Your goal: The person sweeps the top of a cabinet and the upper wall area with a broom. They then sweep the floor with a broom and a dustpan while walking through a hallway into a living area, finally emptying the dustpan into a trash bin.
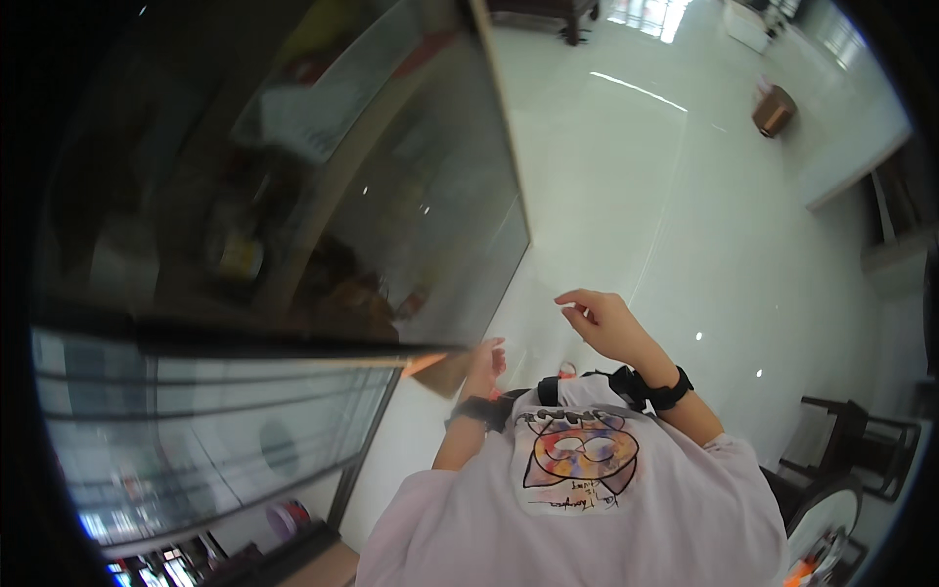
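Note:
My right hand is raised in front of my chest with its fingers loosely curled and parted, holding nothing. Lower and to its left, my left hand hangs close to the corner of a dark glass-topped cabinet or table; its fingers are apart and nothing shows in them. Whether it touches the edge cannot be told. Both wrists wear black bands. Blurred items lie on or behind the dark glass, among them a whitish packet and a jar with a yellow label.
Glossy pale tiles cover the floor. A brown bin stands at the upper right. Dark wooden stools and a round-topped table are at the lower right. A glass panel with dark bars fills the lower left, above a pink round container.

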